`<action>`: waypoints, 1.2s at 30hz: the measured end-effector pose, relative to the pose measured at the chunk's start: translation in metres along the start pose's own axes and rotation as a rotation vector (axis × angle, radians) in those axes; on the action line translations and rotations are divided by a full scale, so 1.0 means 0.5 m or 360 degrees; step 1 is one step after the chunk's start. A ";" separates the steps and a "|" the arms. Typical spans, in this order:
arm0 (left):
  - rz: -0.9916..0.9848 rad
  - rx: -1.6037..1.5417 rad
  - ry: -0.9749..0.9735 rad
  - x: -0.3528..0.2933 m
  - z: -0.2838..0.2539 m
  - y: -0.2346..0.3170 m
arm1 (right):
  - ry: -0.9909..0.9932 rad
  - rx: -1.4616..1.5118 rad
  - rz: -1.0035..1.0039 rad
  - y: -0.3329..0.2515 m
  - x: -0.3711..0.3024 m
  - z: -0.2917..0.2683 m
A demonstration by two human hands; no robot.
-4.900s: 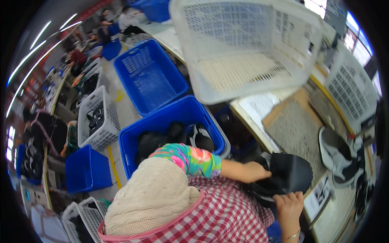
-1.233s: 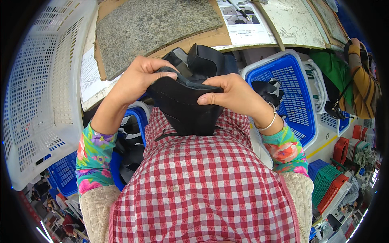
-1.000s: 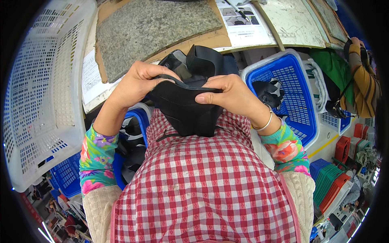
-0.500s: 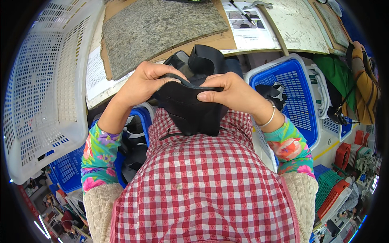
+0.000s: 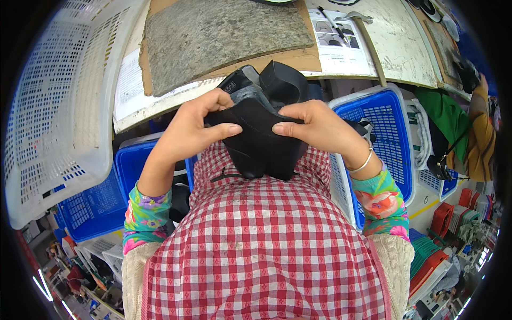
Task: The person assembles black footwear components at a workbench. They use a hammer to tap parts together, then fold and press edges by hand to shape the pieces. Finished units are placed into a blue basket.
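Above my apron-covered lap I hold a black leather piece (image 5: 261, 146), stitched and folded, with a grey inner side; it looks like a shoe upper. My left hand (image 5: 194, 125) pinches its upper left edge, thumb in front and fingers behind. At the upper right edge my right hand (image 5: 320, 128) grips it the same way, thumb on the front face. Behind it, close to the table edge, stands a curved black loop (image 5: 285, 82); I cannot tell whether it belongs to the same piece. The fingertips behind the leather are partly hidden.
A grey stone slab (image 5: 229, 40) lies on cardboard on the worktable, beside a hammer (image 5: 370, 45), a pen (image 5: 333, 26) and printed sheets. A large white basket (image 5: 58, 117) stands left, blue crates (image 5: 381, 133) on both sides. Another person's arm (image 5: 482, 128) shows far right.
My left thumb has come out to the front of the leather and its hand has shifted slightly down. The upper edge is now spread wider, showing more grey inside. The view has tilted a little.
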State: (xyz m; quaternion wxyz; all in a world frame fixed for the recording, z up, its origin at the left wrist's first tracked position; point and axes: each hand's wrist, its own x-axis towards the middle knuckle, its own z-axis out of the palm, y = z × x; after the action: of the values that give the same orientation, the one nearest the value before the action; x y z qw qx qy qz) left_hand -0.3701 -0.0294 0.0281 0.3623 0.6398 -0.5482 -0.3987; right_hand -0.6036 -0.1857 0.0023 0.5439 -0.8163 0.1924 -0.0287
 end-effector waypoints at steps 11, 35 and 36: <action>-0.0010 -0.0025 0.0162 -0.013 0.012 -0.006 | 0.0228 -0.0476 -0.0281 -0.061 0.037 0.049; -0.0062 -0.0245 0.0049 0.003 0.013 -0.008 | 0.0052 -0.0520 -0.0389 -0.045 0.051 0.033; -0.0063 -0.0286 -0.0006 0.006 0.012 -0.003 | 0.0044 -0.0515 -0.0376 -0.044 0.051 0.035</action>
State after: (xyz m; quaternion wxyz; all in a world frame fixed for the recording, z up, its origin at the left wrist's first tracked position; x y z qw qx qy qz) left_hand -0.3748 -0.0324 0.0238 0.4093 0.6146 -0.4982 -0.4545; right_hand -0.5696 -0.1719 0.0108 0.3959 -0.9094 0.1049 -0.0722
